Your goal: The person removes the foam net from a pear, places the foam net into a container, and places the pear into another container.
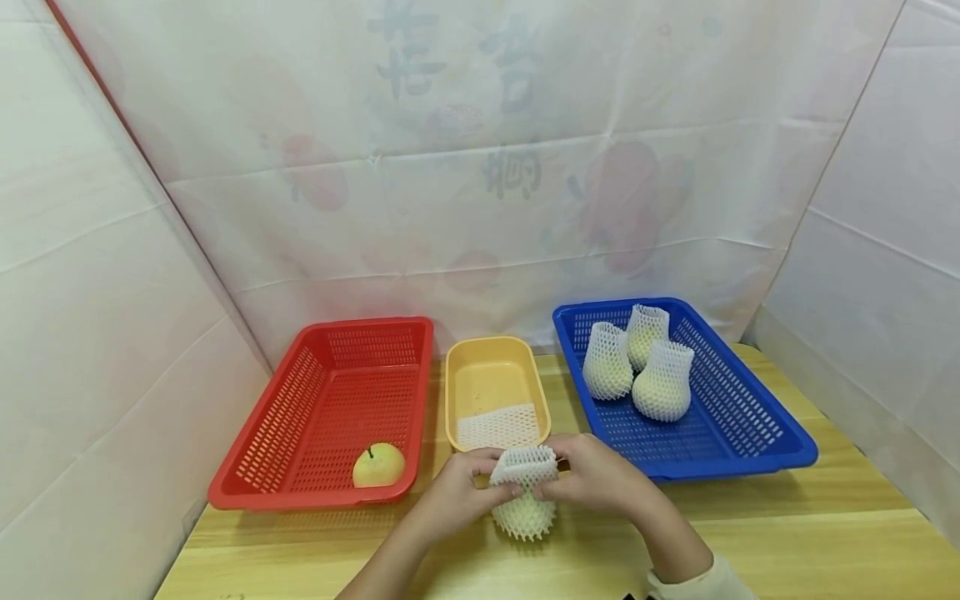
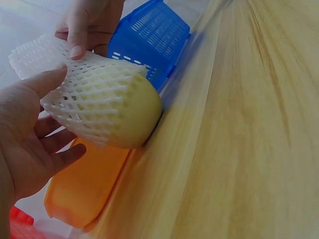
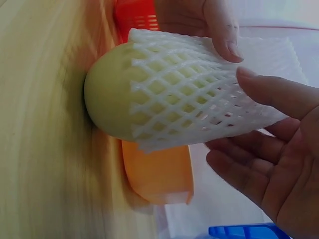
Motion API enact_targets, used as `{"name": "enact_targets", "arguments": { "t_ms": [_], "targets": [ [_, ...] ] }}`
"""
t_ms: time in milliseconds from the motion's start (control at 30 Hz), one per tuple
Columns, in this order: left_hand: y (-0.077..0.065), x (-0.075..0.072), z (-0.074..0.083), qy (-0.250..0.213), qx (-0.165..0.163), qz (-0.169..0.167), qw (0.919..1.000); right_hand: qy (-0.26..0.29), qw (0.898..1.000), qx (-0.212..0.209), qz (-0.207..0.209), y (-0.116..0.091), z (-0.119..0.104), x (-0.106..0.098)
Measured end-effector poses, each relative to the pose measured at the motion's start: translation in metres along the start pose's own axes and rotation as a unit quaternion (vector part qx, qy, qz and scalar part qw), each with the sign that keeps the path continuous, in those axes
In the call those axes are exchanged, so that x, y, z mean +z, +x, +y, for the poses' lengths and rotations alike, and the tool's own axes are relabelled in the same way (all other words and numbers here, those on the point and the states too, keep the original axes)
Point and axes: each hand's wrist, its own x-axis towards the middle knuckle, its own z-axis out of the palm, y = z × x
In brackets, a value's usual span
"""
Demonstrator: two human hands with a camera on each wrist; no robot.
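A round yellow-green pear (image 2: 142,112) stands on the wooden table in front of the person, with a white foam net (image 1: 527,468) around its upper part. Its bare lower end shows in both wrist views. From the left, my left hand (image 1: 463,493) pinches the net above the pear, thumb in front and fingers behind. My right hand (image 1: 596,475) pinches the opposite side of the net in the same way. The net's open top rises past both thumbs.
At left, a red basket (image 1: 322,500) holds one bare pear (image 1: 378,467). A yellow bin (image 1: 491,375) in the middle contains flat white foam netting (image 1: 498,427). On the right, a blue basket (image 1: 738,467) holds three net-covered pears (image 1: 663,387). White cloth walls (image 1: 480,233) enclose the table.
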Motion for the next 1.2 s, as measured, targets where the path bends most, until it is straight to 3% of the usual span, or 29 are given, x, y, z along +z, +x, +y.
{"name": "enact_targets", "arguments": {
  "t_ms": [467, 867, 1033, 1200],
  "targets": [
    [0.0009, 0.0013, -0.0013, 0.017, 0.013, 0.012, 0.9997, -0.032, 0.999, -0.034, 0.010, 0.0008, 0.0006, 0.0040],
    [-0.0006, -0.0017, 0.0050, 0.015, 0.016, 0.015, 0.9996, -0.032, 0.999, -0.033, 0.013, -0.0004, -0.0020, 0.0007],
    [-0.0012, -0.0028, 0.0051, 0.000, 0.004, 0.007, 1.0000, -0.037, 0.999, -0.034, 0.019, -0.0009, -0.0042, -0.0011],
    [-0.0006, -0.0021, 0.0010, 0.013, -0.003, 0.007, 0.9999, -0.025, 0.999, -0.017, 0.016, -0.0016, -0.0043, -0.0014]
  ]
}}
